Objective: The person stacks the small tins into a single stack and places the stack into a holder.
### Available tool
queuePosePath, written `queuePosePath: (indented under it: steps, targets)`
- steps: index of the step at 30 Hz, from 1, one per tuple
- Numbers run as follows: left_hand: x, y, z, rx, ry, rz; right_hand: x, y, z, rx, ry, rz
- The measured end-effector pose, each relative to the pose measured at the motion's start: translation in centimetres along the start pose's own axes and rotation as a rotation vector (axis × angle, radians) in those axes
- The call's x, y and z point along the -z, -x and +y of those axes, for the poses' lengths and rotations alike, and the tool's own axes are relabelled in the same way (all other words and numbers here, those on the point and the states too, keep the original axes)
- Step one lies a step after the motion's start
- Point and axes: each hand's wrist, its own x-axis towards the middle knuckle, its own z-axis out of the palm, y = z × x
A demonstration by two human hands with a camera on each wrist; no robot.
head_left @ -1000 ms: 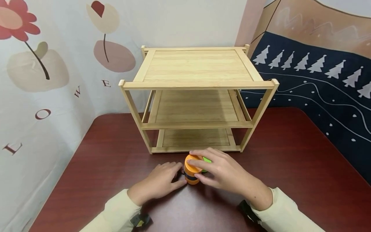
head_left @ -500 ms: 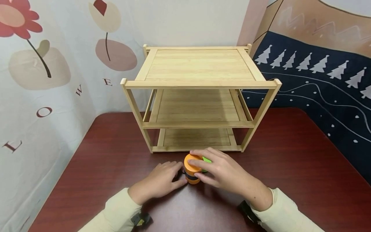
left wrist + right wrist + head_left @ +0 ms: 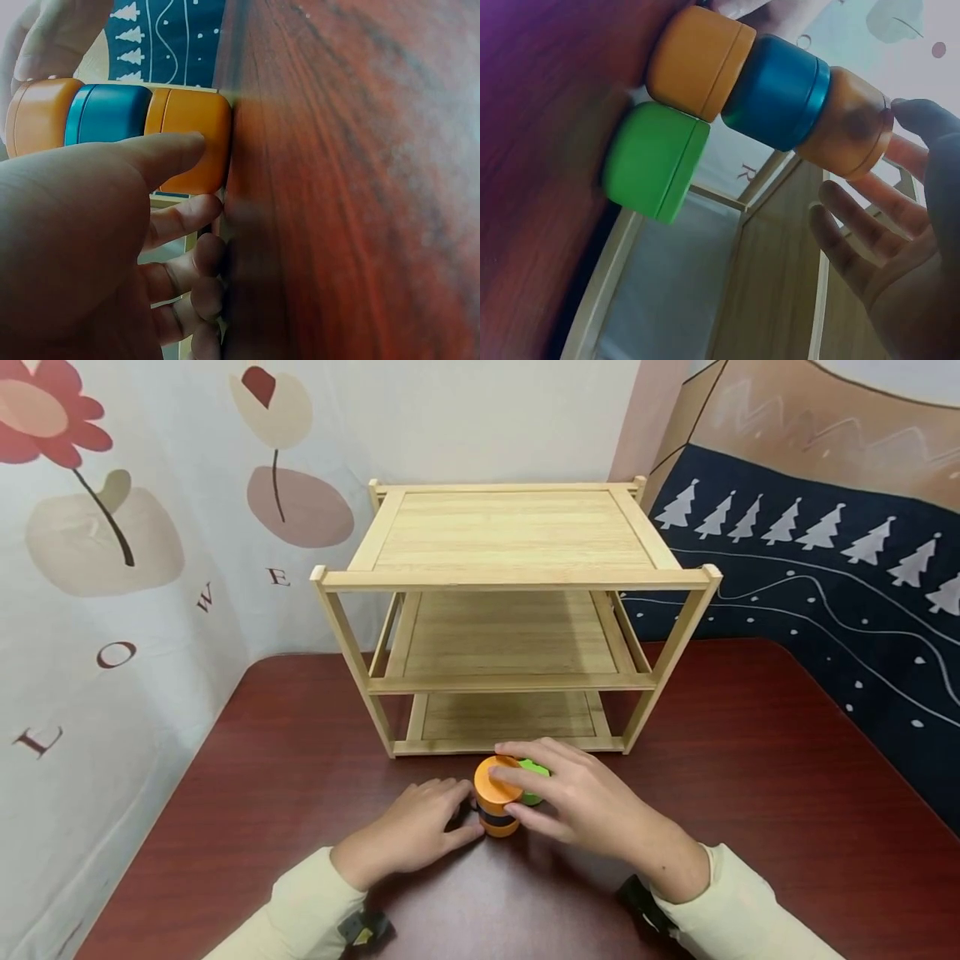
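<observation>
Three small round jars with seamed lids stand stacked on the table: an orange lower jar (image 3: 196,120), a dark blue jar (image 3: 772,94) and an orange top jar (image 3: 498,780). My left hand (image 3: 408,831) rests low beside the stack, its thumb and index finger pinching the lower jar. At the top, my right hand (image 3: 585,793) has its fingers loosely spread around and over the upper jar, with the thumb tip at its rim in the right wrist view. A green jar (image 3: 656,161) sits on the table against the lower orange one, partly behind my right fingers in the head view.
A wooden three-tier shelf (image 3: 517,581) stands just beyond the jars on the dark red table (image 3: 300,735). Patterned cloths (image 3: 825,610) hang behind and at both sides. Dark wrist devices (image 3: 363,931) sit at both sleeves.
My right hand has shifted slightly right, away from the top jar, and more of the green jar shows. The left hand and the stack stay about where they were.
</observation>
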Motion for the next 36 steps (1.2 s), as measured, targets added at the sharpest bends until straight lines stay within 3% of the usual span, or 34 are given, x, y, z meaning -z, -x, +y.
queuePosePath:
  steps: [5,22,29,36]
  targets:
    - [-0.2,0.1,0.0,-0.007,-0.004,0.009,0.6,0.0,-0.1,-0.029,-0.021,-0.014]
    - [-0.1,0.0,0.1,0.013,0.01,-0.006,1.3,-0.1,0.7,-0.045,-0.009,0.079]
    - [0.0,-0.1,0.1,0.021,0.013,-0.022,1.0,0.2,1.4,-0.118,-0.029,0.047]
    - [0.0,0.0,0.1,0.02,0.016,-0.021,0.8,0.4,1.9,-0.135,-0.016,0.036]
